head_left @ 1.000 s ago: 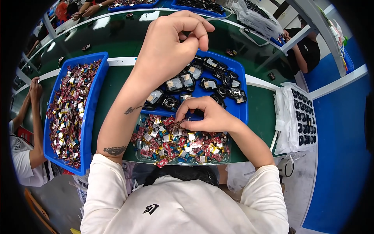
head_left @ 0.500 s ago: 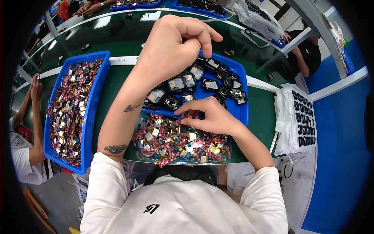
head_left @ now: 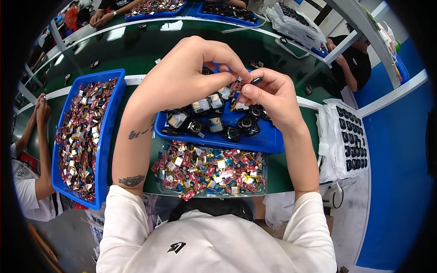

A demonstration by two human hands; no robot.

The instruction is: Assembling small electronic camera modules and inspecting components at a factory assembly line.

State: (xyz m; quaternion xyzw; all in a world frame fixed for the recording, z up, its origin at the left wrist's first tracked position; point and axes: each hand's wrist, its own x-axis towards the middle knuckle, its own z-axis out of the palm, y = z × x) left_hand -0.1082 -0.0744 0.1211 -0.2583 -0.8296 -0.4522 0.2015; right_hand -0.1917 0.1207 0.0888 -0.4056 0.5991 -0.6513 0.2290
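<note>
Over the blue tray, my two hands meet fingertip to fingertip around a small red circuit board (head_left: 236,86). My left hand (head_left: 200,68) pinches it from the left with thumb and forefinger. From the right, the thumb and fingers of my right hand (head_left: 275,95) close on it, and a small dark piece shows at those fingertips. Below lies the blue tray (head_left: 218,142) with several black plastic housings (head_left: 248,123), some bearing round lens-like rings. Nearer me, a clear tray (head_left: 159,186) is heaped with red circuit boards (head_left: 218,175) carrying silver, yellow and blue parts.
At left stands a long blue bin (head_left: 104,150) full of similar boards. White foam trays (head_left: 350,136) holding black parts are stacked at right. A green conveyor belt (head_left: 136,48) runs beyond a white rail. Other people (head_left: 355,63) sit left, right and across.
My right hand has lifted from the heap of boards to my left hand, bringing a red circuit board. My left hand has come down slightly, fingers now pinching at the board.
</note>
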